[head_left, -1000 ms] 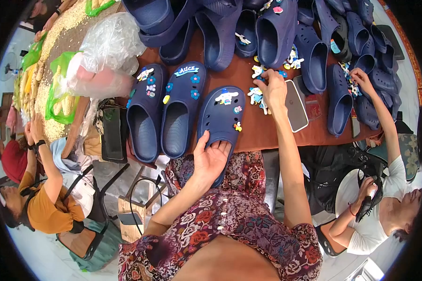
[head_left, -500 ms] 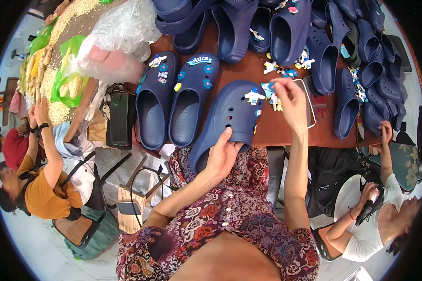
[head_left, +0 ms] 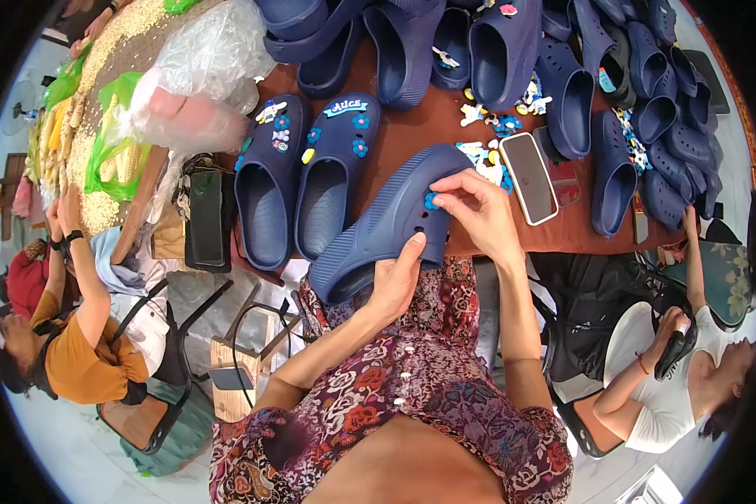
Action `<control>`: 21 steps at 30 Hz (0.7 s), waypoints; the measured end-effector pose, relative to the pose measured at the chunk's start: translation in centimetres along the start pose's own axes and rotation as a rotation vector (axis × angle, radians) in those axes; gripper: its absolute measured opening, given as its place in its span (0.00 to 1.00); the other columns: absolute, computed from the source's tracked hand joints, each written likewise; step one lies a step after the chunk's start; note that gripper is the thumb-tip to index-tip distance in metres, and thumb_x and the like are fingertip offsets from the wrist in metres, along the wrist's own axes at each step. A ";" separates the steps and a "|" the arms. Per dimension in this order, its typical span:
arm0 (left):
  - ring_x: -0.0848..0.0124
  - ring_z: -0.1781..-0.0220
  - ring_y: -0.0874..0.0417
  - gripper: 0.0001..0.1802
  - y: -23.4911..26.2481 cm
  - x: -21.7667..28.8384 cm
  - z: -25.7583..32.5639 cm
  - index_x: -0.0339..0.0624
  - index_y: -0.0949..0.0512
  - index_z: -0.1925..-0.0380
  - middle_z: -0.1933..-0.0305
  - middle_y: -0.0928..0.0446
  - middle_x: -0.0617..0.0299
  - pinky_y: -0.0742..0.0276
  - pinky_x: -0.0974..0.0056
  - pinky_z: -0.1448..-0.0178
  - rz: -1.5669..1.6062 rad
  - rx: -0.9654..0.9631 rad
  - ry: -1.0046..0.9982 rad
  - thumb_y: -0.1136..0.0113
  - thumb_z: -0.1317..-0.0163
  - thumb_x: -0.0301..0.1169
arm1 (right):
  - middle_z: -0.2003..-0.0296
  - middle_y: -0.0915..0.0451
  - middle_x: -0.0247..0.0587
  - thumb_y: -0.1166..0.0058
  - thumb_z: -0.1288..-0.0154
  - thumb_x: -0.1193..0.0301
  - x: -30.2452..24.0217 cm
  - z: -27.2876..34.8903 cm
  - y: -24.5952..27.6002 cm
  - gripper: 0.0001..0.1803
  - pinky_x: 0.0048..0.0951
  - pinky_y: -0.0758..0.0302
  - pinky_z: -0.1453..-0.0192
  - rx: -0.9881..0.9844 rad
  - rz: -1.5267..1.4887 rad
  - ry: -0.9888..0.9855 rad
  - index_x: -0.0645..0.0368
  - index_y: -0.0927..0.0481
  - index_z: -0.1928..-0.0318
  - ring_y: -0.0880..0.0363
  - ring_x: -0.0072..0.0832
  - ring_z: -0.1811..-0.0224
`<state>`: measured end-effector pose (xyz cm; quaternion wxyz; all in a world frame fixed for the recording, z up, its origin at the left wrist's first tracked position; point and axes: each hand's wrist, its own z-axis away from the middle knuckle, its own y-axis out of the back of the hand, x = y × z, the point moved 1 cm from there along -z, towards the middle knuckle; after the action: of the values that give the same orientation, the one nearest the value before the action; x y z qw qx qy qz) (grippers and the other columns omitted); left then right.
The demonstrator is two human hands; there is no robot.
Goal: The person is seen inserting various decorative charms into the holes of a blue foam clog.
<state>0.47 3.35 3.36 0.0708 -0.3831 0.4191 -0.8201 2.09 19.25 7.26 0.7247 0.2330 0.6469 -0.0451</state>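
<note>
Left hand (head_left: pixel 392 281) cups the sole of a navy blue clog (head_left: pixel 386 225) from below, thumb up along the side wall, fingers wrapped under it; the clog is tilted on its side, lifted off the brown surface (head_left: pixel 412 134) at its near edge, above the patterned lap. To the left of this hand, a finished pair of navy clogs (head_left: pixel 298 185) with small coloured charms lies flat on the surface; farther left sit a black pouch (head_left: pixel 204 217) and clear plastic bags (head_left: pixel 189 80). Right hand (head_left: pixel 479 214) rests on the clog's upper, fingertips pressed together on a small blue charm (head_left: pixel 431 202) at one of the holes. Just beyond the right hand lie loose charms (head_left: pixel 487 155), and immediately to its right a smartphone (head_left: pixel 529 176) lies face up. Farther right and beyond, a heap of plain navy clogs (head_left: pixel 613 92) covers the surface. Another person's hand (head_left: pixel 689 220) touches the surface edge at far right.
</note>
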 end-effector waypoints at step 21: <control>0.68 0.36 0.32 0.23 -0.8 0.3 0.0 0.37 0.36 0.38 0.39 0.32 0.58 0.40 0.61 0.30 0.022 -0.025 -0.041 0.49 0.34 0.23 | 0.67 0.23 0.45 0.43 0.42 0.79 -0.3 2.4 -3.0 0.08 0.36 0.26 0.60 0.415 0.278 0.289 0.62 0.19 0.60 0.23 0.40 0.64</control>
<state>0.40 3.73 4.10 0.0837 -0.3961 0.4321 -0.8058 3.16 15.61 6.83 0.5611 0.4666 0.6823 -0.0432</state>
